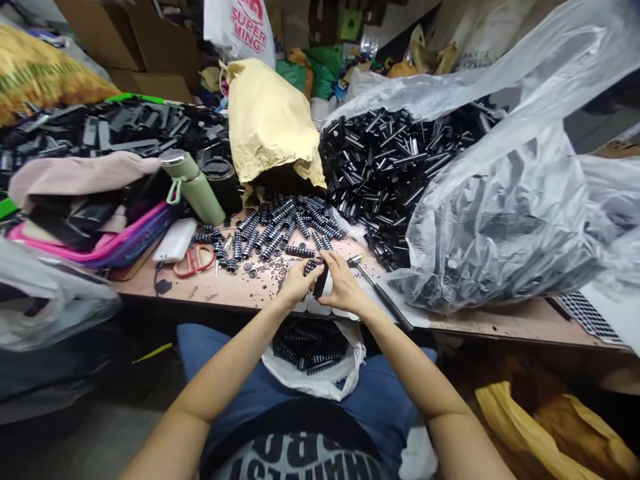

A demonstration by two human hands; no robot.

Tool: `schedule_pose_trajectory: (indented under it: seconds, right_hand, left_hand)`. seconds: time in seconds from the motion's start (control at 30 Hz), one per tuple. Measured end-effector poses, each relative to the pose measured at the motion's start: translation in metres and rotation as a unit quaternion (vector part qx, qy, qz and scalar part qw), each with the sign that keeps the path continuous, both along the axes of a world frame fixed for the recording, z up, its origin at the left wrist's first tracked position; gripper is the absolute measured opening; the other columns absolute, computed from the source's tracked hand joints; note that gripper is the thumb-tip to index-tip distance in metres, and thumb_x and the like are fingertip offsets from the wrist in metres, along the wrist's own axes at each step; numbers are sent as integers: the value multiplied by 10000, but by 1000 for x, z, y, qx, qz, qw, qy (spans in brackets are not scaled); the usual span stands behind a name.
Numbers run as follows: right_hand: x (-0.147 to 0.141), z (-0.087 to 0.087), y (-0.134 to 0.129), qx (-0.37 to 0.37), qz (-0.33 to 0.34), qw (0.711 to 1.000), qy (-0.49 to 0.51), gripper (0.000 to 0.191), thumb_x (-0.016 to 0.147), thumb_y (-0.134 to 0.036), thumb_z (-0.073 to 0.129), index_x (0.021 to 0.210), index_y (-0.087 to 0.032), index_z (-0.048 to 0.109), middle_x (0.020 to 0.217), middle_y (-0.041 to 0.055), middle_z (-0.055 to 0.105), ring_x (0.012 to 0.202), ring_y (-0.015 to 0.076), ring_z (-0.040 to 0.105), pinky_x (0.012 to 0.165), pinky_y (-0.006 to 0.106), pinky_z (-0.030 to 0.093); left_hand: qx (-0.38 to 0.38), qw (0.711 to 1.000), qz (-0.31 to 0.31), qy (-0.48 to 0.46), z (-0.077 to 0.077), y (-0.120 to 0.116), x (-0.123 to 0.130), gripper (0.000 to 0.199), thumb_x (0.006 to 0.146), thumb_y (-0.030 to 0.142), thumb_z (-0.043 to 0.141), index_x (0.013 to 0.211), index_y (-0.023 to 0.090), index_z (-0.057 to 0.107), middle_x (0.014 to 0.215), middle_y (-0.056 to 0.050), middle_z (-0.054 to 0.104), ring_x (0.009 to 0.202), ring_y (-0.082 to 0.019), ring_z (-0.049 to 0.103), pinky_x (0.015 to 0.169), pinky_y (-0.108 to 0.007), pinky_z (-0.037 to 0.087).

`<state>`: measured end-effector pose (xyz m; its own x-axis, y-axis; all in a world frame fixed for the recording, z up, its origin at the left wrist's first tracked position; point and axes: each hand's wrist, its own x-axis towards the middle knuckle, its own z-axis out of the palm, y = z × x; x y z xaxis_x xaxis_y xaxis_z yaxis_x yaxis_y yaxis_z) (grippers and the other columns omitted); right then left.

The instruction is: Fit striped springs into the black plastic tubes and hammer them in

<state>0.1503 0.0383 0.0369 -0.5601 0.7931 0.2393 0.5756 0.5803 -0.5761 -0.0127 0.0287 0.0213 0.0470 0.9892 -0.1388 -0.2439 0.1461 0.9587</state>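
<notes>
My left hand [296,285] is closed on a short black ribbed cylinder [311,267] at the table's front edge. Beside it, my right hand [344,285] grips a smooth black piece [321,283] between thumb and fingers. The two parts meet or nearly touch; my fingers hide the exact contact. Just beyond my hands lies a heap of black ribbed cylinders [275,230] with pale bands. A small hammer [380,291] rests to the right of my right hand. Below, an open white bag [351,380] on my lap holds more ribbed cylinders [313,347].
Tiny dark bits [270,280] are scattered over the tabletop [230,290]. Red-handled scissors [195,261], a white power bank [175,240] and a green bottle [197,190] stand left. A yellow paper sack [275,120] is behind. Black tubes [390,160] and clear plastic [505,220] fill the right.
</notes>
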Motion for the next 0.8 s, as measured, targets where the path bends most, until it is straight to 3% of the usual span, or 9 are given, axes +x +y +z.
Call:
schedule_pose_trajectory:
  seconds: [0.13, 0.27, 0.47, 0.67, 0.8]
  right_hand:
    - [3, -7, -14, -56, -15, 998, 37, 1193, 592, -189, 755, 1522, -201, 8, 1537, 177, 150, 1461, 310, 113, 1173, 502, 226]
    - [2, -8, -28, -63, 10, 991, 122, 1175, 610, -301, 810, 1510, -230, 59, 1515, 169, 166, 1448, 300, 164, 1125, 471, 343]
    - [-4, 0, -29, 21, 68, 987, 141, 1122, 617, -324, 831, 1478, -215, 120, 1479, 179, 273, 1431, 295, 240, 1178, 481, 254]
    - [-6, -5, -31, -30, 45, 992, 116, 1147, 577, -264, 830, 1474, -191, 120, 1482, 181, 279, 1418, 299, 274, 1171, 468, 279]
    - [-11, -10, -34, -62, 13, 991, 121, 1108, 555, -204, 795, 1456, -186, 152, 1449, 165, 308, 1390, 296, 304, 1151, 447, 310]
  left_hand:
    - [-25, 996, -7, -84, 4, -6, -2, 475, 774, 495, 647, 1079, 134, 607, 618, 47, 539, 354, -49, 427, 314, -168, 277]
    - [-60, 995, -12, -81, 7, -9, 1, 523, 811, 476, 600, 1217, 147, 576, 512, 76, 478, 298, -53, 377, 289, -160, 231]
    - [-96, 986, 22, -135, 10, -14, 16, 353, 762, 395, 626, 977, 116, 652, 605, 19, 571, 414, -96, 533, 389, -205, 434]
    - [-123, 987, 23, -104, 18, -19, 20, 307, 771, 398, 644, 916, 128, 639, 623, 16, 570, 393, -102, 536, 375, -220, 446]
    - [-149, 986, 18, -78, 14, -14, 21, 288, 815, 402, 611, 897, 127, 631, 630, 7, 578, 395, -92, 525, 390, -215, 449]
